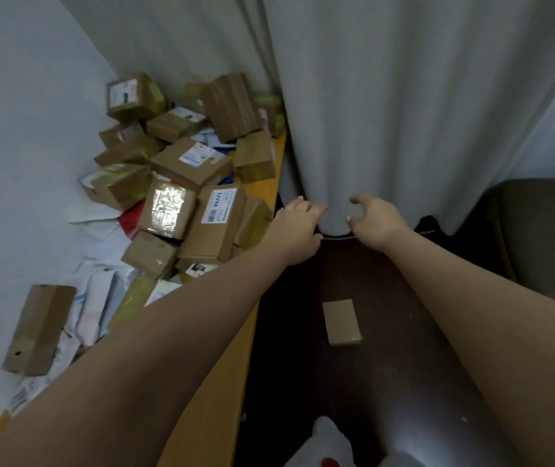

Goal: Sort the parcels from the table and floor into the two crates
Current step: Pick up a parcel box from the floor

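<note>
Many brown cardboard parcels (198, 163) and white mail bags (97, 298) lie heaped on the wooden table (215, 392) at the left. One small flat brown parcel (342, 321) rests alone on the dark floor. My left hand (298, 227) and my right hand (375, 220) reach forward past the table's end, low at the hem of the grey curtain (370, 112). They flank one hanging fold, the left fingertips touching it. Each hand has its fingers apart and holds nothing. No crate is in view.
A white wall runs along the table's left side. A dark piece of furniture (539, 237) with something white on it stands at the right. A thin cable (337, 238) lies under the curtain hem. A white and red object (330, 446) sits at the bottom edge.
</note>
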Demonstrator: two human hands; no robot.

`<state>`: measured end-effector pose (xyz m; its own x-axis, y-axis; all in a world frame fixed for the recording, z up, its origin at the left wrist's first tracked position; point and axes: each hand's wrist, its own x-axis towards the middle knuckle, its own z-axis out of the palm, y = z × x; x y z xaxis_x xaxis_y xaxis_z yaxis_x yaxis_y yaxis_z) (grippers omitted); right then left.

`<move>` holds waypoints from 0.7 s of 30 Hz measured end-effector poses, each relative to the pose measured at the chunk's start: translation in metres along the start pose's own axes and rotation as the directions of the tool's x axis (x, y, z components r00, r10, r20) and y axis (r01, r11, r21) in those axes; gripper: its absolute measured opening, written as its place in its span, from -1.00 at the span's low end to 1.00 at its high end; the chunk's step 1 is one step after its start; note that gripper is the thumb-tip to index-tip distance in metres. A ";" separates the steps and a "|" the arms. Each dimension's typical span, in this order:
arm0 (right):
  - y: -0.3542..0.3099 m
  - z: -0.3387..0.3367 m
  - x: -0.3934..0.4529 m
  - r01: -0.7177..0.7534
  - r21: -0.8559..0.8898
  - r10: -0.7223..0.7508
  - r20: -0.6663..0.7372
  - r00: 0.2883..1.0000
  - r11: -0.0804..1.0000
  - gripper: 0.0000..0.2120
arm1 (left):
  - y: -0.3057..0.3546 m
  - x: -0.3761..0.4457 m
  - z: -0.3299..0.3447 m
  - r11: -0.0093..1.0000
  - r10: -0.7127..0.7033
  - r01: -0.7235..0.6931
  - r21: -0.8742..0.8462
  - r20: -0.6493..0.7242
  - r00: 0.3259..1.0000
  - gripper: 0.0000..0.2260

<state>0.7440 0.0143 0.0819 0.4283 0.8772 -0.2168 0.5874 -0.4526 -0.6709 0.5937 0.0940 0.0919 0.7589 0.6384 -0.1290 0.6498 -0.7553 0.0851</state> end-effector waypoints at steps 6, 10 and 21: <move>0.086 0.054 0.050 -0.201 0.019 0.197 0.131 0.972 0.979 -0.51 | -0.009 0.054 0.098 0.991 -0.067 0.092 -0.094 0.248 0.967 -0.40; 0.144 0.093 0.090 -0.255 -0.009 0.250 0.245 0.937 0.967 -0.53 | -0.013 0.090 0.166 0.971 -0.115 0.180 -0.157 0.352 0.929 -0.40; 0.270 0.215 0.188 -0.307 -0.081 0.314 0.387 0.867 0.948 -0.53 | -0.035 0.166 0.347 0.756 -0.396 0.573 -0.317 0.475 0.786 -0.39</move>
<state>0.8355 0.0911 -0.2919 0.2901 0.6805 -0.6729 0.4809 -0.7115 -0.5123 0.6823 0.1751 -0.2757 0.3184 0.7300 -0.6048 0.9396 -0.1583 0.3036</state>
